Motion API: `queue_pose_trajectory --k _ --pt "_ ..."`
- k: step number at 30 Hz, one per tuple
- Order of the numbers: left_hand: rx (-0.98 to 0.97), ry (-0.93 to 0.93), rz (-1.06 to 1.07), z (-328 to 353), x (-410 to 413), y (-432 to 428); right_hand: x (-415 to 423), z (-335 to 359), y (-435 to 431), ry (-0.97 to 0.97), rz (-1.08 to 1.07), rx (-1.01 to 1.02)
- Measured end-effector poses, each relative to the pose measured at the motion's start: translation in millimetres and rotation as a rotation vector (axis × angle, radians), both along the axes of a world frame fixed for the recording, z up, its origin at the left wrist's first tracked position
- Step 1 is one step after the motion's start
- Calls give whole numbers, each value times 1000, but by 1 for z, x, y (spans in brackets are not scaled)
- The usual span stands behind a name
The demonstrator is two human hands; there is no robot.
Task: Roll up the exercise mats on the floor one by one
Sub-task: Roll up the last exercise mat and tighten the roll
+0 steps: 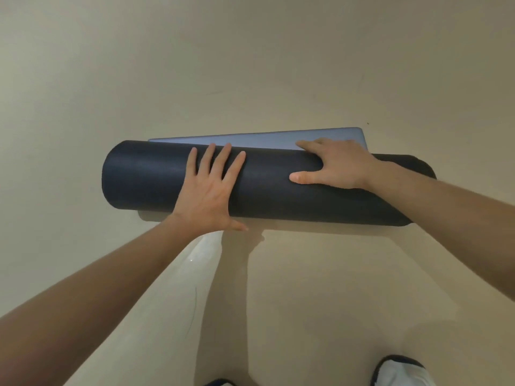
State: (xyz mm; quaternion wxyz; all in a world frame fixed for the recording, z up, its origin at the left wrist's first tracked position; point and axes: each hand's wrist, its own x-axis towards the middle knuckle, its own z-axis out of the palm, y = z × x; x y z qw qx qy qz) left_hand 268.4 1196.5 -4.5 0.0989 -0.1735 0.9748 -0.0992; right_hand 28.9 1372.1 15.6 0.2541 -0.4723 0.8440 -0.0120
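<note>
Black foam mat [278, 190], rolled almost fully into a thick tube, lies on the beige floor [306, 288]; a narrow grey-blue strip [250, 140] of it lies flat beyond. Left grip [211, 188] presses flat on the roll, fingers straight and splayed. Right grip [334, 165] rests flat too, thumb stretched, fingers reaching over the far side.

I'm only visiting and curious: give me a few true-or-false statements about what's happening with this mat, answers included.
1. The mat is almost fully rolled up. True.
2. Only the left hand touches the roll. False: the right hand rests on it too.
3. A short flat strip of mat lies beyond the roll. True.
4. The floor is dark green. False: it is pale beige.
</note>
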Motion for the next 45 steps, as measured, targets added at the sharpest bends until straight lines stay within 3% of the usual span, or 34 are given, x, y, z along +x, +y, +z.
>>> queue_pose_trajectory --k 4,7,13,18,27,34,36,41,45 --pt "134 96 -32 9 -36 -36 8 1 -3 292 -21 -192" --pt "241 -5 -51 23 -67 -63 10 -5 -5 332 94 -33" --pt "558 -271 103 42 -127 -99 -51 20 -47 -7 124 161" --pt "643 -325 162 48 -143 -107 -70 20 -59 -155 116 91" --pt "541 -367 180 47 -79 -36 -46 30 -35 -245 294 132" --pt "879 -564 313 50 -26 -3 -3 21 5 -536 274 303" --pt "826 -487 260 57 -17 11 3 20 10 -576 252 317" --pt "468 -59 -53 52 1 84 -2 21 8 -615 170 328" --pt "218 25 -95 25 12 106 -10 23 12 -368 94 256"
